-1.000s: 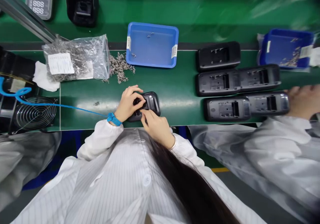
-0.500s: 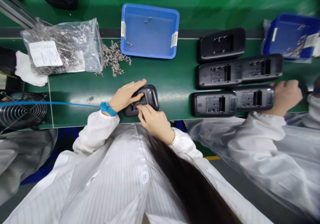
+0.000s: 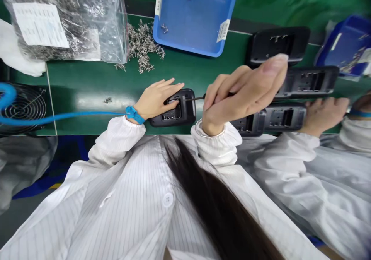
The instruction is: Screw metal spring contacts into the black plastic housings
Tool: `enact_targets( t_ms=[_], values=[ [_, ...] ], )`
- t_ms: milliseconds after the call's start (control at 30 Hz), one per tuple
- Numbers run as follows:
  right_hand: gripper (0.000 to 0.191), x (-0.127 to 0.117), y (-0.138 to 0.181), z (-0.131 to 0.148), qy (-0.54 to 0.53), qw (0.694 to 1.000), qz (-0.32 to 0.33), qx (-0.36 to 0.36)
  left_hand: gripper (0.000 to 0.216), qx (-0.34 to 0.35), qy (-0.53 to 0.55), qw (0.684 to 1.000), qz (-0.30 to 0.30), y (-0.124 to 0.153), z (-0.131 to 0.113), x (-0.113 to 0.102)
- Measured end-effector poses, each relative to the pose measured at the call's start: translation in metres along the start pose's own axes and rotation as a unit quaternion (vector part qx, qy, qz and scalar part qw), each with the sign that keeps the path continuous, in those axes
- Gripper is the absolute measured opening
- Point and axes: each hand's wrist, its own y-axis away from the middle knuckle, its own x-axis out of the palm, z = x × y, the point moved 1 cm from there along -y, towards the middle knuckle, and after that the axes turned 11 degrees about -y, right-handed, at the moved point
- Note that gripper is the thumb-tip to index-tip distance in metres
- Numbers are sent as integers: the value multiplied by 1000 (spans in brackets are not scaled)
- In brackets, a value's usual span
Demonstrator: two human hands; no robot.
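Observation:
A black plastic housing (image 3: 189, 115) with an open compartment lies on the green bench in front of me. My left hand (image 3: 158, 99) rests on it from the left, fingers stretched along its far edge and the thumb on the compartment. A blue wrist strap circles that wrist. My right hand (image 3: 240, 93) is raised to the right of the housing, closed round a thin-shafted screwdriver (image 3: 197, 98). Its shaft points left, and the tip appears to meet the housing beside the compartment. The handle is mostly hidden in my fist.
Small metal springs (image 3: 143, 45) lie heaped beside a clear bag (image 3: 111, 24) and a blue tray (image 3: 193, 47). A few more metal pieces (image 3: 107, 101) lie left. Several similar housings (image 3: 285, 117) stand right, near a co-worker's hand (image 3: 324, 115). A fan (image 3: 23, 105) sits left.
My right hand has left the compartment, risen to the right, and now holds the screwdriver. My left hand stays on the housing, its thumb still over the compartment. The view has shifted closer.

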Motion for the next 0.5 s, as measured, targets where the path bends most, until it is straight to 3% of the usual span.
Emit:
enact_targets(
  t_ms=[100,167,400,500],
  values=[
    [28,25,2,-13,-42,993,-105,-29,56,9,8,1000,-6,1,-1,1],
    [28,31,2,-16,-3,993,-116,-26,59,16,12,1000,-13,2,0,3],
    [55,27,-3,-32,104,994,-39,10,61,40,29,998,-32,4,1,7],
    [71,20,-6,-52,82,995,45,35,57,38,29,998,-29,5,1,7]
  ],
)
